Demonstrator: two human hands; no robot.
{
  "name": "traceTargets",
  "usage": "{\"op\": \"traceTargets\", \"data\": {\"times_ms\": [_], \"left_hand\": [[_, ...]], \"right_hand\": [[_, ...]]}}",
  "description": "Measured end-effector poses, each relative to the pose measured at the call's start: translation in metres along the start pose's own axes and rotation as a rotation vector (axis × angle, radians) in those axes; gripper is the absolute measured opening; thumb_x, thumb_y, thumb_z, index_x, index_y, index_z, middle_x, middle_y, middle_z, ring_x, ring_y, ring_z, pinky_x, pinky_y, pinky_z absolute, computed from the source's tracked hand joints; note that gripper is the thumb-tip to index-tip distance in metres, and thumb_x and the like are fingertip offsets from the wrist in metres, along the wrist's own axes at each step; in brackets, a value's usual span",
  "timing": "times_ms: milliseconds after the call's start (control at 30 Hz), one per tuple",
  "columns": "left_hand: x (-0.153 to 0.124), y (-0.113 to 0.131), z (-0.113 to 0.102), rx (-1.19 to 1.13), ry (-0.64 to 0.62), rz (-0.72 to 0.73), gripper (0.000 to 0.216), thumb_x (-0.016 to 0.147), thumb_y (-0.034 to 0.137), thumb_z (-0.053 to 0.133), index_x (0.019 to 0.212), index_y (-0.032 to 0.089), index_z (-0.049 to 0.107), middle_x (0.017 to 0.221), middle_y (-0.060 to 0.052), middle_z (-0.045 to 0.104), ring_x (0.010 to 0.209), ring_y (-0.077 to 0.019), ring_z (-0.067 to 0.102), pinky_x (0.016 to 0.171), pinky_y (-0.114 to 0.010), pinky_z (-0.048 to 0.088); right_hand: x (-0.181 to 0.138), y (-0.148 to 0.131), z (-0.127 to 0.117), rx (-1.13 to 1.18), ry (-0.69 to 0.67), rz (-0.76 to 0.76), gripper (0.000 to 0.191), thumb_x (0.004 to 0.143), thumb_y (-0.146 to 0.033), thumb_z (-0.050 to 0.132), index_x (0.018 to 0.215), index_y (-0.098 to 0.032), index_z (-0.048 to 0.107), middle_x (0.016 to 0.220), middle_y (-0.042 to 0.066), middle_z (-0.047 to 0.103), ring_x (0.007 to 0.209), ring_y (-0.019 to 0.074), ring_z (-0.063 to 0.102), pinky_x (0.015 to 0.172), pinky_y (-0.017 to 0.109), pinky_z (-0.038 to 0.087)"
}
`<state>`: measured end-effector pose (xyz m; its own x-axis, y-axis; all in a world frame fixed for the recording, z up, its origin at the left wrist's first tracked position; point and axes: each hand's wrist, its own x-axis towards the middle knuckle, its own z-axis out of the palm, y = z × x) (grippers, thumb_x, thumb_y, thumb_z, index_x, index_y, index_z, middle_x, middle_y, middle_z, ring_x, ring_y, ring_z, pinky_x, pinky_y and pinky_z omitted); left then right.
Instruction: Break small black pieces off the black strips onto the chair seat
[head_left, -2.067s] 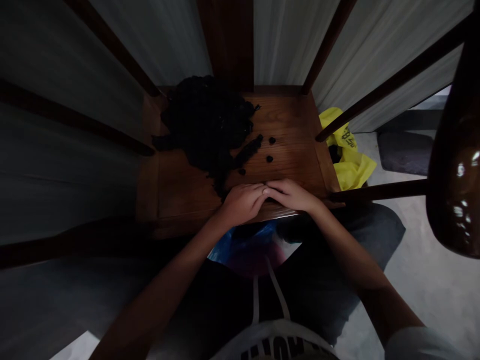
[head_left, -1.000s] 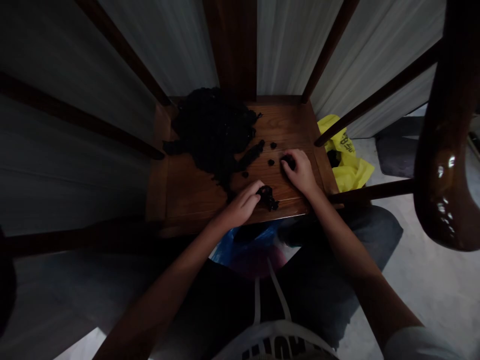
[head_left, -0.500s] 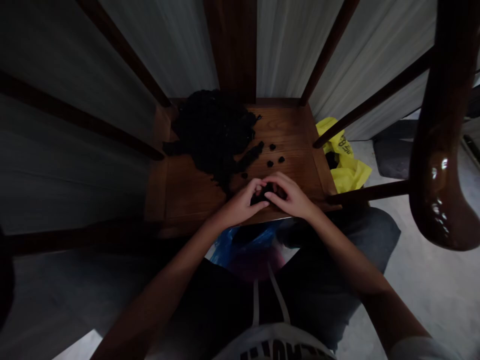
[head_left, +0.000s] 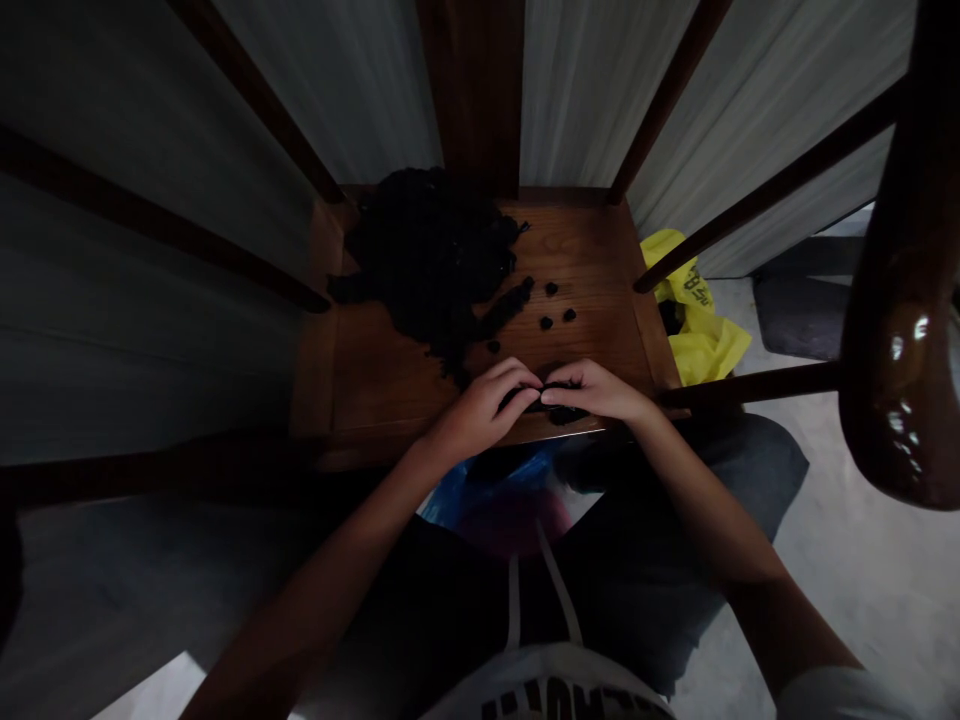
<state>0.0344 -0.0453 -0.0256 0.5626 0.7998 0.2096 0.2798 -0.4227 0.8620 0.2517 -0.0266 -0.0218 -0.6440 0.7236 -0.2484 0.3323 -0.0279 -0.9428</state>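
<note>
My left hand (head_left: 484, 405) and my right hand (head_left: 596, 390) meet near the front edge of a wooden seat (head_left: 592, 260). Both pinch the same small black piece (head_left: 541, 395), which looks like a strip of dark material. A large heap of the same black stuff (head_left: 431, 255) covers the back left of the seat. Three tiny black bits (head_left: 556, 308) lie loose on the wood just beyond my hands.
Dark wooden rails (head_left: 712, 230) and a wide post (head_left: 472, 90) rise around the seat. A crumpled yellow bag (head_left: 694, 320) lies on the floor to the right. A blue bag (head_left: 487, 490) sits in my lap. A glossy brown curved post (head_left: 900, 300) stands at far right.
My right hand reached out to the loose bits, set one down there, then came back to my left hand. Both now pinch the black piece together.
</note>
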Motion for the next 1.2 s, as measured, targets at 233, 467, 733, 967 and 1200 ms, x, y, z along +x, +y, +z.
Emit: {"op": "traceTargets", "data": {"times_ms": [233, 467, 733, 967, 1200], "left_hand": [[0.001, -0.005, 0.0, 0.01, 0.008, -0.001, 0.017, 0.093, 0.027, 0.056, 0.107, 0.019, 0.062, 0.098, -0.005, 0.062, 0.093, -0.0162, 0.06, 0.082, -0.031, 0.047], [0.0, -0.012, 0.01, 0.073, 0.09, -0.039, 0.017, 0.093, 0.026, 0.056, 0.108, 0.019, 0.06, 0.1, -0.005, 0.061, 0.096, -0.0168, 0.059, 0.086, -0.031, 0.047], [0.001, -0.015, 0.006, 0.052, 0.017, -0.028, 0.012, 0.092, 0.024, 0.057, 0.099, 0.017, 0.063, 0.099, -0.005, 0.063, 0.093, -0.0163, 0.059, 0.083, -0.029, 0.046], [0.005, -0.008, 0.0, -0.014, 0.049, -0.122, 0.018, 0.095, 0.027, 0.051, 0.097, 0.017, 0.066, 0.095, -0.005, 0.067, 0.091, -0.0168, 0.063, 0.083, -0.03, 0.048], [0.004, -0.009, -0.001, 0.106, 0.173, -0.197, 0.013, 0.091, 0.029, 0.056, 0.096, 0.019, 0.064, 0.092, -0.003, 0.069, 0.089, -0.0174, 0.064, 0.083, -0.032, 0.049]], "right_hand": [[0.004, 0.006, 0.003, 0.084, 0.091, 0.053, 0.04, 0.081, -0.052, 0.064, 0.071, -0.013, 0.063, 0.061, -0.004, 0.045, 0.058, 0.0079, 0.038, 0.053, 0.022, 0.028], [0.005, 0.0, 0.011, 0.135, 0.173, 0.071, 0.04, 0.081, -0.051, 0.064, 0.07, -0.013, 0.062, 0.063, -0.004, 0.047, 0.06, 0.0084, 0.041, 0.056, 0.023, 0.029], [0.007, 0.005, 0.028, 0.283, 0.296, 0.083, 0.032, 0.074, -0.043, 0.071, 0.071, -0.016, 0.055, 0.061, -0.005, 0.046, 0.055, 0.0074, 0.039, 0.052, 0.021, 0.028], [0.009, 0.01, 0.021, 0.172, 0.317, -0.033, 0.026, 0.078, -0.038, 0.071, 0.085, -0.017, 0.059, 0.074, -0.002, 0.057, 0.066, 0.0099, 0.051, 0.062, 0.022, 0.039], [0.008, 0.009, 0.022, -0.109, 0.295, -0.104, 0.028, 0.092, -0.041, 0.053, 0.095, -0.019, 0.07, 0.089, 0.003, 0.068, 0.084, 0.0173, 0.061, 0.08, 0.028, 0.045]]}}
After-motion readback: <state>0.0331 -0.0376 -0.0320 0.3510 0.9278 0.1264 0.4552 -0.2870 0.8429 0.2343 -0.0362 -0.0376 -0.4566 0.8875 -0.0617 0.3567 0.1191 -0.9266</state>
